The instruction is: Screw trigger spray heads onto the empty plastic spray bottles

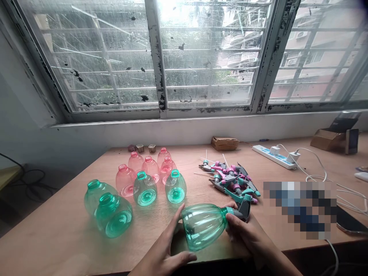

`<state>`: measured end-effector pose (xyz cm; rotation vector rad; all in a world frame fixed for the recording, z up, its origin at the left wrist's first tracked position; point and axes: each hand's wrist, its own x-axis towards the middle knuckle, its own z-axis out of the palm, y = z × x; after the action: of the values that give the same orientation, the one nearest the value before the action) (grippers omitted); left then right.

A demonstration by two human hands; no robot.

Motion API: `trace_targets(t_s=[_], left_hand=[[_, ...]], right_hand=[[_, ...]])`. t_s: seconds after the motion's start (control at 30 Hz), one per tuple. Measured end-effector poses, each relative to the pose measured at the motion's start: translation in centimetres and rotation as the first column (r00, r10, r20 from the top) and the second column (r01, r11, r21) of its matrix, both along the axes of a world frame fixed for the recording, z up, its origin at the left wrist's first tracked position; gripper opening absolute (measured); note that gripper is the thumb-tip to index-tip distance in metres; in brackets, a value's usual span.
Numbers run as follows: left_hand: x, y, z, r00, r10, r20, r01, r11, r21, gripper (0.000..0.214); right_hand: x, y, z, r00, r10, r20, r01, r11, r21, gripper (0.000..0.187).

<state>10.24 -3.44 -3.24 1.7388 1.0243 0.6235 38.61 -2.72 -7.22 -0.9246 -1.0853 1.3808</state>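
A green transparent bottle (201,224) lies on its side at the table's near edge, held between both hands. My left hand (165,249) cups its base, fingers curved round it. My right hand (244,234) grips the neck, where a teal and grey spray trigger head (243,209) sits on the bottle. Behind it stand several open green bottles (113,212) and several pink bottles (149,166) without heads. A pile of loose teal and pink trigger heads (230,180) lies just beyond my right hand.
The wooden table (71,237) runs under a wide window. At the back right are a white power strip (276,155) with cables, a cardboard box (326,138) and a small brown packet (224,143). A dark phone (349,222) lies at the right edge.
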Motion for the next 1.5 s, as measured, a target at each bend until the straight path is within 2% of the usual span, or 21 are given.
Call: trace_targets(t_s=[0.23, 0.43, 1.5], left_hand=[[0.11, -0.05, -0.29, 0.998, -0.042, 0.041, 0.040, 0.997, 0.066, 0.097], [0.12, 0.03, 0.22, 0.999, -0.042, 0.016, 0.042, 0.998, 0.037, 0.104], [0.24, -0.22, 0.56, 0.999, -0.043, 0.031, 0.042, 0.999, 0.028, 0.097]], right_hand=[[0.04, -0.04, 0.01, 1.000, -0.007, 0.016, 0.007, 1.000, -0.011, 0.044], [-0.09, 0.00, 0.21, 1.000, -0.010, 0.011, 0.010, 1.000, -0.005, 0.043], [-0.09, -0.11, 0.29, 1.000, -0.010, 0.006, 0.010, 1.000, -0.024, 0.044]])
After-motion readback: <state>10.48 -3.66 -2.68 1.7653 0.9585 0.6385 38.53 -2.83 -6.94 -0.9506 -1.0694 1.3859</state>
